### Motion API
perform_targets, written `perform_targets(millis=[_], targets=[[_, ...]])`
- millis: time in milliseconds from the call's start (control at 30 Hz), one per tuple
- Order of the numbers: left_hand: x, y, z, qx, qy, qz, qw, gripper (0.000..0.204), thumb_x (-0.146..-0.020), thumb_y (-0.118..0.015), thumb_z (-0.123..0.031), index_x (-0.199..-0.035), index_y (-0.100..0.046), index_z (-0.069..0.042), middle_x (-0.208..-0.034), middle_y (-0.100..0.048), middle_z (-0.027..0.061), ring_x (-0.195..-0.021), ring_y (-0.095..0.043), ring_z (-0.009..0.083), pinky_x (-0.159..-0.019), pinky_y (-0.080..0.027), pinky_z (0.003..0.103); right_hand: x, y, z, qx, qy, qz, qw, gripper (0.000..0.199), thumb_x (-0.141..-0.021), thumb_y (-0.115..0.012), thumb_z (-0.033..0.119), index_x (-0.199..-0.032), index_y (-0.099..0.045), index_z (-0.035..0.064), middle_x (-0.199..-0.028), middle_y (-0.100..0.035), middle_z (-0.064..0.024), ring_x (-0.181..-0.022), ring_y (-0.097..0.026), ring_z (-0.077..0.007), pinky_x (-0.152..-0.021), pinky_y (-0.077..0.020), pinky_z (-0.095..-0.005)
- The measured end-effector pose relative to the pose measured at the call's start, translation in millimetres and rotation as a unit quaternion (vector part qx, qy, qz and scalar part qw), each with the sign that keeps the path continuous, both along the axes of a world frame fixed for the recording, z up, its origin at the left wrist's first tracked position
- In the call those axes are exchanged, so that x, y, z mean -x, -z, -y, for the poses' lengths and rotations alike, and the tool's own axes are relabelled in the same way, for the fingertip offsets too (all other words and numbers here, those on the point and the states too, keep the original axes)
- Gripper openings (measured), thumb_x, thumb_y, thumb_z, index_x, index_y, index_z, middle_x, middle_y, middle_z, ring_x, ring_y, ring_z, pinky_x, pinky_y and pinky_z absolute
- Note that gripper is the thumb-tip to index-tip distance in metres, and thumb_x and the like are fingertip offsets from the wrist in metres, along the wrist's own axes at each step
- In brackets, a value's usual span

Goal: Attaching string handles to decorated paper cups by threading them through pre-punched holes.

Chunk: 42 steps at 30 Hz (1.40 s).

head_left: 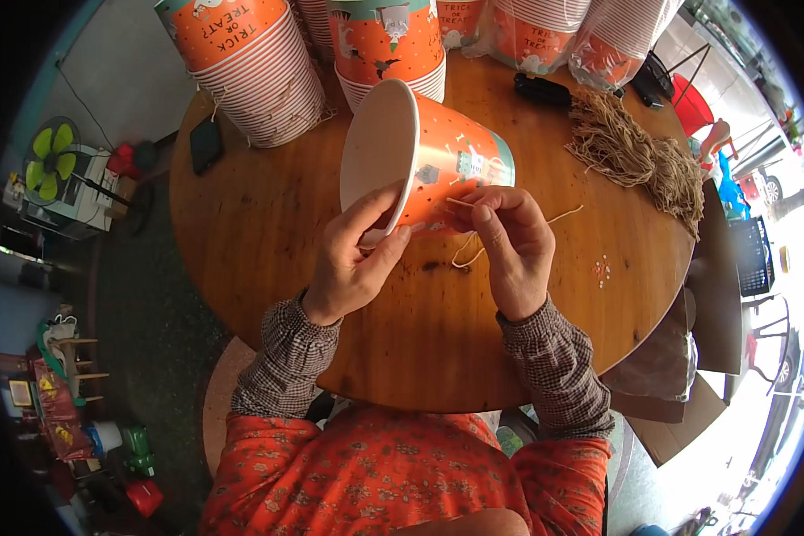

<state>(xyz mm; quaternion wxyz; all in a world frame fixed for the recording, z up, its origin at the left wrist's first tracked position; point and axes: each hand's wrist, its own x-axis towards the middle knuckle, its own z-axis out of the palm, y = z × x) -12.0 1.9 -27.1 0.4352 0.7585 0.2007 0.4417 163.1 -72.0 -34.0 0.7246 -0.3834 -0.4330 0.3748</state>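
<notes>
An orange paper bucket [456,147] with a white inside and a teal base lies tilted on its side, its mouth turned to the left. My left hand [353,255] grips its rim, fingers inside and thumb on the outer wall. Close against the bucket's side, my right hand [509,246] pinches a thin beige string [463,205] between thumb and fingers. The string's loose length [563,214] trails to the right of that hand, and another bend of it hangs below the bucket. Where the string meets the bucket is too small to make out.
Stacks of nested paper buckets [259,98] stand along the far side of the round wooden table [402,357]. A bundle of beige strings [634,152] lies at the right, near a black object [542,90]. A phone [206,146] rests at the left; small pale bits [604,270] lie at the right.
</notes>
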Motion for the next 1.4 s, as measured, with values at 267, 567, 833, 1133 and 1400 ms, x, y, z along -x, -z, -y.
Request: perform_targets(millis=[267,567,833,1133,1400], targets=[[-2,6,-3,-0.036,-0.018,0.016,0.999,0.029,-0.088,-0.057,0.002,-0.117,-0.057,0.003,-0.091,-0.065,0.0062,-0.074,-0.058,0.0077,-0.064,-0.047,0.021,7,-3,2,-0.042,0.008,0.03,0.999,0.006,-0.096,-0.053,0.003,-0.099,-0.055,-0.0014,-0.106,-0.06,-0.0105,-0.094,-0.062,-0.0163,-0.082,-0.0539,-0.031],[2,8,1,0.003,-0.004,-0.038,0.999,0.02,-0.091,-0.055,0.006,-0.111,-0.055,0.006,-0.1,-0.064,0.007,-0.09,-0.064,0.0108,-0.074,-0.049,0.021,10,-7,4,-0.051,0.106,0.151,0.982,0.008,-0.087,-0.063,-0.003,-0.093,-0.058,-0.0005,-0.098,-0.06,-0.0079,-0.084,-0.061,-0.0122,-0.071,-0.0523,-0.0245],[-7,-1,10,-0.068,-0.033,-0.013,0.997,0.02,-0.082,-0.06,0.008,-0.102,-0.058,0.002,-0.089,-0.063,0.0108,-0.076,-0.065,0.0181,-0.065,-0.053,0.027,10,-8,4,-0.056,0.137,0.195,0.97,0.01,-0.085,-0.066,-0.004,-0.09,-0.058,-0.0005,-0.095,-0.059,-0.0084,-0.079,-0.061,-0.0118,-0.067,-0.0514,-0.024],[-9,-6,15,-0.2,-0.072,-0.054,0.976,0.035,-0.076,-0.059,0.011,-0.11,-0.06,0.001,-0.094,-0.063,0.0125,-0.078,-0.065,0.0266,-0.066,-0.053,0.033,9,-3,1,-0.042,0.142,0.228,0.962,0.01,-0.084,-0.067,-0.002,-0.091,-0.06,-0.0003,-0.093,-0.06,-0.0068,-0.079,-0.06,-0.0121,-0.066,-0.0512,-0.0243],[-7,-17,15,-0.396,-0.133,-0.186,0.889,0.047,-0.071,-0.064,0.003,-0.117,-0.062,-0.003,-0.096,-0.061,0.0052,-0.081,-0.061,0.0206,-0.071,-0.049,0.033,17,-1,2,0.09,-0.011,-0.037,0.995,0.014,-0.092,-0.063,0.006,-0.101,-0.058,-0.0022,-0.093,-0.063,-0.0053,-0.086,-0.062,-0.0107,-0.074,-0.0546,-0.0257]])
